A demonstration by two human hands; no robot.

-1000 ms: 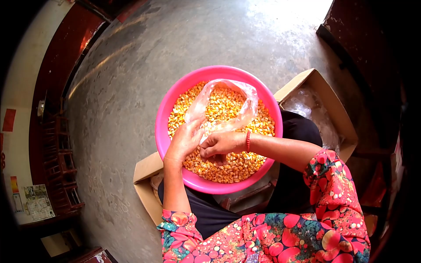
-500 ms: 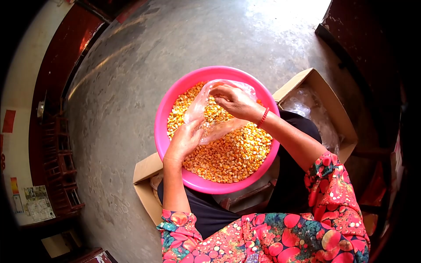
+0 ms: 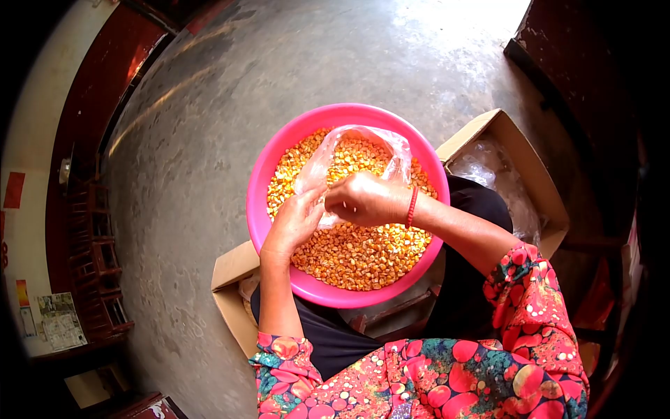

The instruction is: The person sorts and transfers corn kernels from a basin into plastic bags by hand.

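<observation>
A pink basin full of yellow corn kernels sits in front of me at my knees. Over the kernels lies a clear plastic bag, its mouth spread in a loop. My left hand is closed on the near left edge of the bag. Beside it, almost touching its fingertips, is my right hand, with a red bead bracelet on the wrist. The right fingers are curled down over the bag; what they hold, if anything, is hidden.
To the right of the basin stands an open cardboard box with clear plastic bags inside. Another cardboard box is at the left by my leg. Small wooden chairs line the left wall on the concrete floor.
My right hand has moved from the far edge of the bag down and left, beside my left hand. The left hand stays on the bag, whose far edge now shows.
</observation>
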